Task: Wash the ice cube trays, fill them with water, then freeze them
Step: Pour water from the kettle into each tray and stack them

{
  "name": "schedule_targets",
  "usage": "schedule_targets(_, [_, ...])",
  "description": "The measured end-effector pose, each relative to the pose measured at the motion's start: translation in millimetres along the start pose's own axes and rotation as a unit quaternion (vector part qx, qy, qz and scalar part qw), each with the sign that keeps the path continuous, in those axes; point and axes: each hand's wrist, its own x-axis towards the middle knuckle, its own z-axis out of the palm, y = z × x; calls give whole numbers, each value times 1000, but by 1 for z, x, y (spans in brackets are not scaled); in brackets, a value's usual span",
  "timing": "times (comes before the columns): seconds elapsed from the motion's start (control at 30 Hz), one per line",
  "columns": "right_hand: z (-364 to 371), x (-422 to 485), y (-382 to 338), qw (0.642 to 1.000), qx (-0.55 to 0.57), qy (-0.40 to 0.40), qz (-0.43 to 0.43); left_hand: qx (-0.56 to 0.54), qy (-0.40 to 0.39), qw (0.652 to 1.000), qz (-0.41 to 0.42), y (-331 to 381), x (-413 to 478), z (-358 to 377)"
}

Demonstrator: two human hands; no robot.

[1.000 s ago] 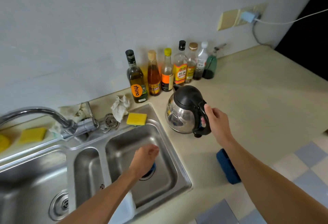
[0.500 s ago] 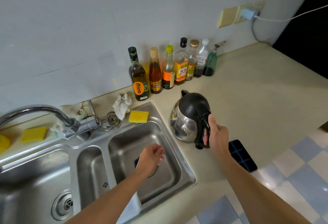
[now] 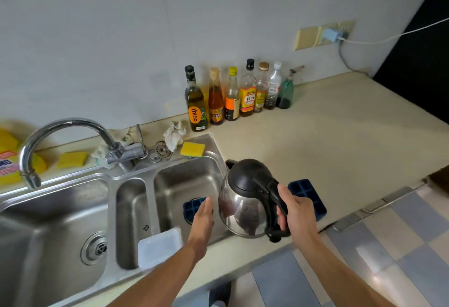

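Observation:
My right hand (image 3: 295, 212) grips the black handle of a steel kettle (image 3: 245, 206), which hangs over the right edge of the sink's right basin (image 3: 179, 182). A dark blue ice cube tray (image 3: 192, 208) lies in that basin, partly hidden by my left hand (image 3: 202, 218), whose straight fingers hover just above it. A second dark blue ice cube tray (image 3: 308, 193) lies on the beige counter (image 3: 328, 146) behind my right hand. A white plastic tray (image 3: 159, 246) leans at the basin's near left corner.
The chrome tap (image 3: 60, 136) arches over the left basin (image 3: 60, 221). Several bottles (image 3: 233, 95) stand against the wall. A yellow sponge (image 3: 192, 149), a crumpled cloth (image 3: 173, 134) and a strainer (image 3: 162, 149) sit on the sink's back rim. The counter's front edge drops to tiled floor (image 3: 388, 246).
My right hand lifted the kettle off the counter and carried it towards the basin. My left hand straightened over the tray in the sink. The counter tray came into view.

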Motion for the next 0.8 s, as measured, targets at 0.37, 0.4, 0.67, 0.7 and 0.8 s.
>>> schedule_targets(0.37, [21, -31, -14, 995, -67, -67, -3, -43, -19, 998, 40, -12, -52, -15])
schedule_targets(0.4, [24, -32, -16, 995, -73, -70, -4, -46, -22, 998, 41, -11, -53, -18])
schedule_targets(0.67, [51, -35, -28, 992, -99, -81, -17, -68, -42, 996, 42, -18, -46, -44])
schedule_targets(0.7, [54, -35, -29, 991, -106, -79, -18, -67, -45, 996, 40, -18, -45, -46])
schedule_targets(0.8, [63, -34, -28, 988, -126, -82, -24, -74, -44, 996, 32, -19, -43, -52])
